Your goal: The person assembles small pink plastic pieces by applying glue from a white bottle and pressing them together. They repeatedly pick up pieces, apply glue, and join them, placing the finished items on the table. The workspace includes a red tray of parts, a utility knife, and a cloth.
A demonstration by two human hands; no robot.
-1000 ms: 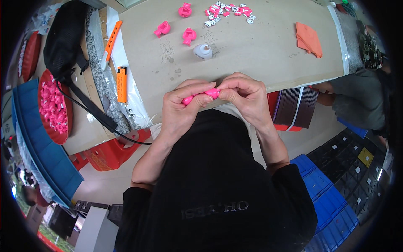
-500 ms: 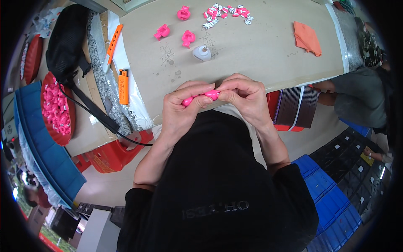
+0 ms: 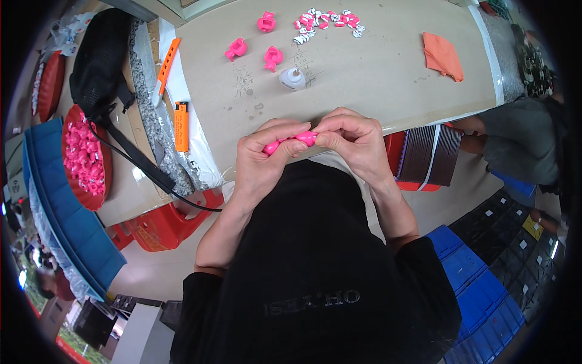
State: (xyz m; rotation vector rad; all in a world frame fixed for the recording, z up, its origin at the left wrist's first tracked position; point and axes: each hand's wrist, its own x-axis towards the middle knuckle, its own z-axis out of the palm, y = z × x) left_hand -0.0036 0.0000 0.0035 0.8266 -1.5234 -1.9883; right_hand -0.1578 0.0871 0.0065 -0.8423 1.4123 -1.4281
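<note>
Both my hands meet just past the table's near edge around a small glossy pink plastic figure piece [image 3: 307,138]. My left hand [image 3: 267,148] is closed round its left part, thumb and fingers pinching it. The thumb and fingertips of my right hand [image 3: 351,138] press against its right end. Much of the piece is covered by my fingers. Beyond my hands stands a white squeeze bottle [image 3: 292,79] with a narrow tip. Three hollow pink pieces, one of them this pink piece [image 3: 273,57], lie farther back, near a scatter of small pink and white parts [image 3: 327,23].
An orange cloth [image 3: 443,57] lies at the table's far right. On the left are an orange utility knife [image 3: 166,70], an orange lighter-like box [image 3: 181,126], a black bag [image 3: 100,64] and a red dish [image 3: 100,197] of pink pieces. A person's leg [image 3: 515,142] is at the right.
The whole view has shifted very slightly. My hands keep the same grip on the pink piece, and nothing on the table has visibly moved.
</note>
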